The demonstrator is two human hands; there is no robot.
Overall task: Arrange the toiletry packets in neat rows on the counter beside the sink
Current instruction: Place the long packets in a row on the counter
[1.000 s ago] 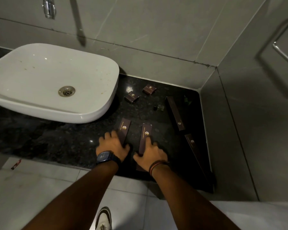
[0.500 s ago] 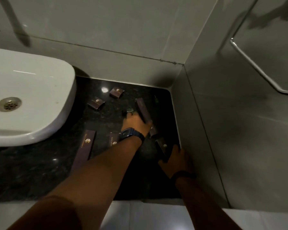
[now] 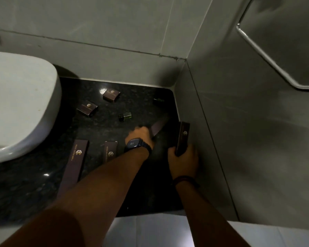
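Note:
Dark brown toiletry packets with gold logos lie on the black granite counter (image 3: 34, 182). My left hand (image 3: 140, 135), with a watch on the wrist, grips a long packet (image 3: 159, 125) that angles up to the right and is blurred. My right hand (image 3: 183, 161) holds another long packet (image 3: 182, 138) upright by the right wall. Two long packets lie side by side near the front: one (image 3: 75, 163) on the left, one (image 3: 111, 151) partly hidden under my left forearm. Two small square packets (image 3: 87, 108) (image 3: 111, 95) rest further back.
A white basin (image 3: 21, 104) fills the left. Two small dark green bottles (image 3: 125, 116) (image 3: 158, 100) lie on the counter at the back. Grey tiled walls close the back and the right. A metal rail (image 3: 268, 57) runs along the right wall. White floor tiles show below the counter edge.
Both hands left the two front packets and moved right. My left hand took the long packet in the middle and swung it; my right hand lifted the packet by the wall.

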